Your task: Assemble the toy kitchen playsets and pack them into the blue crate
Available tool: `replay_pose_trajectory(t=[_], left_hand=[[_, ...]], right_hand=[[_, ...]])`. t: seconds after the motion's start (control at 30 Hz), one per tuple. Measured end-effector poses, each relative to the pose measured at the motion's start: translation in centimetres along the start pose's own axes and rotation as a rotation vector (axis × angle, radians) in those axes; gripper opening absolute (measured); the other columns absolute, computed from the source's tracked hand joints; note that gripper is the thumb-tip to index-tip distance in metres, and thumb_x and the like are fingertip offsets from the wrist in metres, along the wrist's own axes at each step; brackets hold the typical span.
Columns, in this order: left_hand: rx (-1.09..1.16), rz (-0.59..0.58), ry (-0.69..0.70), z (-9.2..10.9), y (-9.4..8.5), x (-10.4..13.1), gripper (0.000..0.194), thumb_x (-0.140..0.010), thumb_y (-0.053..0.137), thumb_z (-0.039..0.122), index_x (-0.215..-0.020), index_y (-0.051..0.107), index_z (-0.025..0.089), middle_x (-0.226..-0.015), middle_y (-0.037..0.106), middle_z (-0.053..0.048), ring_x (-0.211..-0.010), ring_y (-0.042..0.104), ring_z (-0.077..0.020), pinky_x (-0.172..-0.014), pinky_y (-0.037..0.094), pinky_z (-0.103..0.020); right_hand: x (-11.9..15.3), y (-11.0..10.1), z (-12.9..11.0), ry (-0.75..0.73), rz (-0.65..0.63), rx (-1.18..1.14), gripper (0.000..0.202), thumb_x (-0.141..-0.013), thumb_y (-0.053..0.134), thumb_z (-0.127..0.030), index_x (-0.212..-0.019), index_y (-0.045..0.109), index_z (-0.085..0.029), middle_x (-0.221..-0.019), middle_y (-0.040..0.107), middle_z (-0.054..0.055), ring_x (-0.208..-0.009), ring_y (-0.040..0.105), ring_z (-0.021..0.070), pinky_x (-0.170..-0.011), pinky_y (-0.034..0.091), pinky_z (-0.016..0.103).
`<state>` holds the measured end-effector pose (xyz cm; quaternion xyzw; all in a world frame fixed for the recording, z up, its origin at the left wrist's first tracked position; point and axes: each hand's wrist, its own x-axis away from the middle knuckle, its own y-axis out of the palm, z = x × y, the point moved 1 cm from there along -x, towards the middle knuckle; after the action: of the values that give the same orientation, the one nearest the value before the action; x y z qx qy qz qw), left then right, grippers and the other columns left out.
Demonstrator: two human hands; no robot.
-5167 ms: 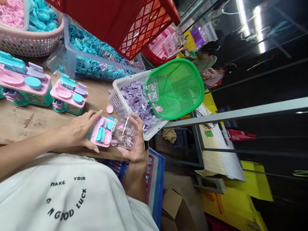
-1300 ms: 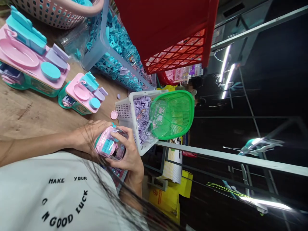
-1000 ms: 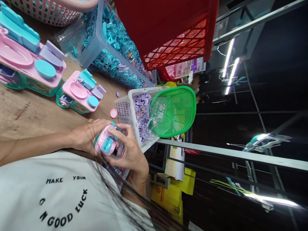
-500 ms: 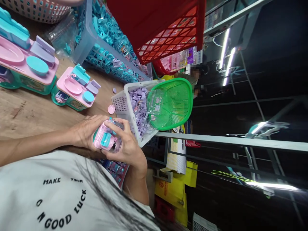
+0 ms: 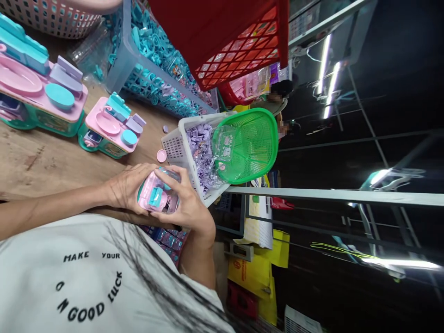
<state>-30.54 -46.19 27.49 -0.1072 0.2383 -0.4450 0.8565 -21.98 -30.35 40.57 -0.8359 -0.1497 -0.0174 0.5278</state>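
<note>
My left hand [image 5: 129, 190] and my right hand [image 5: 189, 200] hold a small toy between them, near the table's front edge. It is a pink and teal toy kitchen [image 5: 155, 195] with a clear plastic cover [image 5: 173, 200] over its far side. My left fingers wrap its teal base; my right thumb and fingers curl round the cover. Just beyond my hands a pink round dish [image 5: 161, 156] lies on the table [image 5: 52, 171]. Two assembled toy kitchens, a larger one [image 5: 38, 92] and a smaller one [image 5: 111, 125], stand on the left.
A blue-grey crate [image 5: 152, 78] of teal parts is at the back. Beside it are a white basket [image 5: 175, 143] of lilac parts, a green basket [image 5: 274, 143] and a red crate [image 5: 243, 51]. A pink basket [image 5: 65, 21] is at upper left. People show partly behind the baskets.
The toy and both hands have shifted slightly right in view, with the grip much the same. The whole view has moved slightly.
</note>
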Motion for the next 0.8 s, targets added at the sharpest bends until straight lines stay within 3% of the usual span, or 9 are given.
replay_pose_trajectory(t=[0.13, 0.3, 0.47, 0.57, 0.67, 0.8], left_hand=[[-0.010, -0.007, -0.019, -0.4, 0.3, 0.1, 0.107, -0.061, 0.087, 0.059, -0.146, 0.036, 0.020, -0.144, 0.056, -0.019, -0.133, 0.056, -0.0401, -0.111, 0.047, -0.053], [-0.020, 0.017, 0.081, -1.4, 0.3, 0.6, 0.108, -0.071, 0.083, 0.060, -0.154, 0.026, 0.022, -0.152, 0.049, -0.020, -0.141, 0.051, -0.0394, -0.119, 0.043, -0.053], [-0.061, 0.071, 0.160, -2.1, -0.1, 0.4, 0.107, -0.074, 0.081, 0.057, -0.157, 0.022, 0.022, -0.153, 0.048, -0.021, -0.140, 0.051, -0.0412, -0.117, 0.046, -0.057], [-0.027, 0.002, 0.111, -1.4, -0.5, 0.2, 0.100, -0.076, 0.081, 0.054, -0.155, 0.029, 0.022, -0.150, 0.051, -0.020, -0.139, 0.053, -0.0393, -0.116, 0.047, -0.056], [0.018, 0.007, 0.064, -0.6, -0.9, -0.1, 0.100, -0.071, 0.084, 0.055, -0.151, 0.036, 0.021, -0.143, 0.055, -0.016, -0.133, 0.057, -0.0389, -0.113, 0.050, -0.055], [0.076, -0.007, 0.033, 0.2, -1.5, -0.3, 0.093, -0.074, 0.082, 0.047, -0.152, 0.039, 0.020, -0.145, 0.055, -0.014, -0.133, 0.057, -0.0380, -0.113, 0.050, -0.055]], right_hand=[[2.2, 3.0, 2.0, 0.030, 0.167, -0.069, 0.101, -0.073, 0.093, -0.037, -0.160, 0.042, -0.032, -0.161, 0.032, 0.013, -0.154, 0.041, 0.0343, -0.128, 0.040, 0.050], [1.9, 4.8, 2.6, 0.024, 0.259, -0.088, 0.106, -0.068, 0.096, -0.049, -0.158, 0.042, -0.033, -0.160, 0.028, 0.012, -0.154, 0.041, 0.0311, -0.128, 0.041, 0.049], [1.0, 2.7, 2.0, -0.033, 0.205, -0.044, 0.093, -0.075, 0.092, -0.046, -0.155, 0.048, -0.029, -0.152, 0.038, 0.013, -0.147, 0.047, 0.0289, -0.125, 0.045, 0.046], [0.5, 0.6, 0.0, -0.013, 0.098, 0.078, 0.088, -0.077, 0.090, -0.043, -0.154, 0.051, -0.030, -0.147, 0.044, 0.012, -0.144, 0.046, 0.0329, -0.122, 0.047, 0.051], [-1.0, -1.1, -2.6, 0.074, -0.017, 0.220, 0.081, -0.081, 0.086, -0.041, -0.153, 0.051, -0.034, -0.143, 0.048, 0.012, -0.141, 0.045, 0.0378, -0.111, 0.053, 0.057], [-2.8, -2.3, -4.3, 0.053, -0.116, 0.289, 0.070, -0.086, 0.082, -0.045, -0.149, 0.056, -0.029, -0.141, 0.049, 0.015, -0.142, 0.042, 0.0411, -0.110, 0.051, 0.061]])
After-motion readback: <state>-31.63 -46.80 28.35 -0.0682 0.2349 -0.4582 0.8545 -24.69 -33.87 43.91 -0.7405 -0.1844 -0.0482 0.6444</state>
